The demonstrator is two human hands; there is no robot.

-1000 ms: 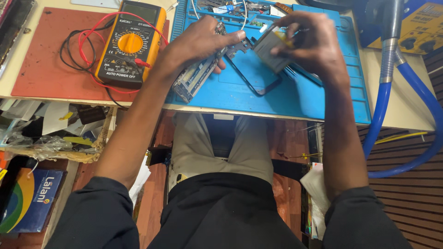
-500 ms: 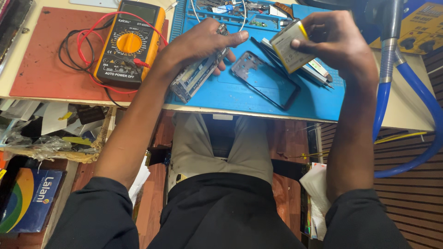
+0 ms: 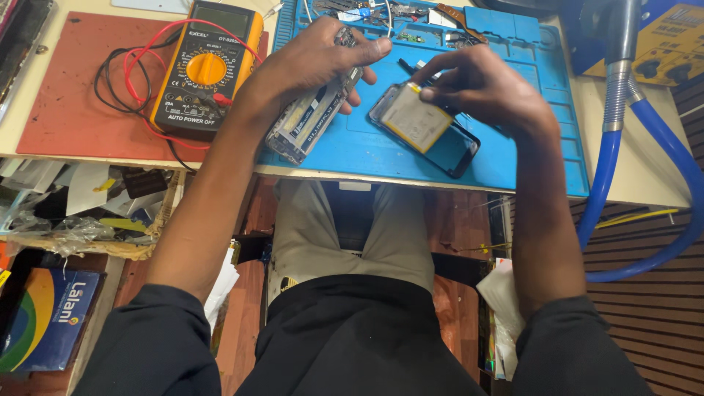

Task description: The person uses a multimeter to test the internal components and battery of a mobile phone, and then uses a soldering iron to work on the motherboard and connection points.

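Observation:
My left hand grips an opened phone body, holding it tilted over the near left part of the blue work mat. My right hand pinches a flat pale battery by its far end. The battery lies low over a black phone frame that rests on the mat. Small loose parts and tools are scattered along the mat's far edge, partly hidden by both hands.
A yellow multimeter with red and black leads sits on a reddish-brown pad at the left. A blue hose curves down the right side. An open drawer with papers hangs below the bench at left. My lap is underneath.
My right hand has brought the battery down and leftward from a raised position, so it now lies over the black frame. My left hand has kept its hold on the phone body.

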